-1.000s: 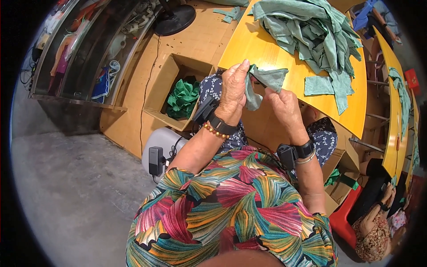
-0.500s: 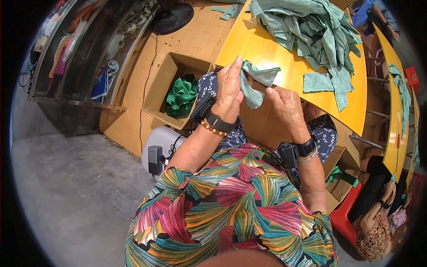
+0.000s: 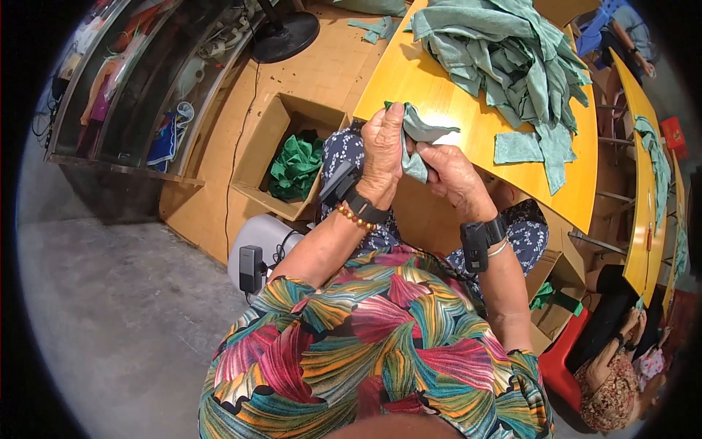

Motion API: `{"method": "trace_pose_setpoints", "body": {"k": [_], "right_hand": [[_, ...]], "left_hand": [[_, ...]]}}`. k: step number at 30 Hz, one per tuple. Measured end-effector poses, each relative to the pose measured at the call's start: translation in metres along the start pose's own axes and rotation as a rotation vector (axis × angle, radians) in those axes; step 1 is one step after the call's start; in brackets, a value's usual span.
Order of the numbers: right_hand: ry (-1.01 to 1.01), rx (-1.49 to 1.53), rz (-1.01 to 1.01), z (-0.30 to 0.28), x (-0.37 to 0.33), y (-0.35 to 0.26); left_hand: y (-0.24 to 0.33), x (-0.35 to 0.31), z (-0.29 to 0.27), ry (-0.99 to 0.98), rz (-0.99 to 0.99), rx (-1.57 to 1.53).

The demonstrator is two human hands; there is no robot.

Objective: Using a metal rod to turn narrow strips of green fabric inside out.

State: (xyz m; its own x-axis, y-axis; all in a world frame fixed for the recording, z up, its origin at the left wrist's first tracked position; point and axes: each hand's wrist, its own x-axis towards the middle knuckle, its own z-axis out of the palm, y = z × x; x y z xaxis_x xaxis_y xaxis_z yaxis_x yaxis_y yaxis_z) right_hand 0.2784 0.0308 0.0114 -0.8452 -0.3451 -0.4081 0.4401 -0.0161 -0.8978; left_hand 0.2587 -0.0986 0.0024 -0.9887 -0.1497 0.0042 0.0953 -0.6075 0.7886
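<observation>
A small piece of light green cloth [image 3: 418, 126] is held up over my lap, just off the near left corner of the yellow table [image 3: 409, 79]. Its left edge is pinched in my left hand [image 3: 382, 150], thumb pointing up. My right hand [image 3: 455, 175] grips the cloth from the right, its thumb and forefinger on the fabric. A darker green bit shows at the cloth's top beside my left thumb. On the table beyond lies a large heap of the same green cloth [image 3: 497, 58], with a flat strip [image 3: 519, 148] at its near edge.
A cardboard box [image 3: 252, 150] of dark green pieces [image 3: 296, 168] stands left of my knees. Another open box [image 3: 559, 282] sits at my right. Shelves [image 3: 139, 88] and a round black base [image 3: 285, 36] are at far left. People work at a second yellow table [image 3: 643, 175].
My right hand has moved left and closed in on the cloth, nearer my left hand. The cloth is now gathered more tightly between them, with a dark green bit showing on top.
</observation>
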Motion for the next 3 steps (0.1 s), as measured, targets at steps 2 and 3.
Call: {"method": "trace_pose_setpoints", "body": {"k": [2,3], "right_hand": [[-0.022,0.165,0.042,0.009,-0.006,-0.009],[-0.013,0.143,0.004,0.001,0.001,-0.022]], "left_hand": [[-0.001,0.001,-0.005,-0.013,0.034,-0.004],[-0.008,0.01,-0.008,-0.02,0.067,-0.006]]}}
